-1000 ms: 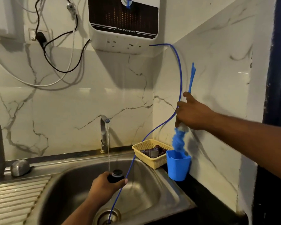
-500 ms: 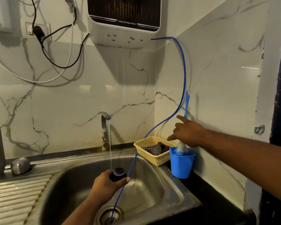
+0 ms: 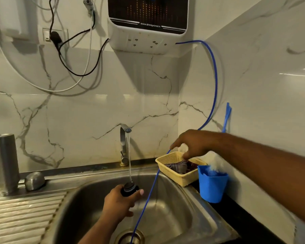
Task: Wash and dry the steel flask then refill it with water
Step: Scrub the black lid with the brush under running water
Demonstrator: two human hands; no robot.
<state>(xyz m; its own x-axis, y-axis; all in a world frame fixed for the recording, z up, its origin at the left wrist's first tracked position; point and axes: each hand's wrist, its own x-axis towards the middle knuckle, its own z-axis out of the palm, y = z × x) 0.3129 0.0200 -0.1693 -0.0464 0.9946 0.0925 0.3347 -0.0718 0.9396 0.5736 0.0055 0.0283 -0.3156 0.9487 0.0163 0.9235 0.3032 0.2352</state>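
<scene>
Standing upright at far left on the sink's rear ledge: one steel flask (image 3: 4,162), untouched, with one domed steel cap (image 3: 35,180) just beside it. Ribbed drainboard (image 3: 21,217) lies in front of both.

Left hand (image 3: 119,203) is over the sink (image 3: 174,217), fingers wrapped round one small dark cylindrical part (image 3: 129,188), held under the stream from the single tap (image 3: 124,143). Can't tell exactly what the part is; the hand covers most of it.

Right hand (image 3: 192,144) hovers over one yellow basket (image 3: 176,175) at the sink's right corner, fingers spread and loose, holding nothing. Dark cloth (image 3: 180,167) sits in the basket, partly hidden by that hand.

One blue cup (image 3: 212,187) is just right of the basket, on the dark surface (image 3: 239,213). The brush head inside it is a pale blur. One blue brush handle (image 3: 226,117) rises against the wall; the right forearm covers its lower part.

One blue tube (image 3: 214,85) runs from the wall purifier (image 3: 148,37), passes behind the right hand, crosses the basin close beside the left hand, and ends at the drain (image 3: 125,236). Drain is cut off by the bottom edge; purifier top is cut off too.

Upper left: one black cable (image 3: 74,72) from a wall socket (image 3: 47,35), plus a white cable (image 3: 60,90) looping below.
</scene>
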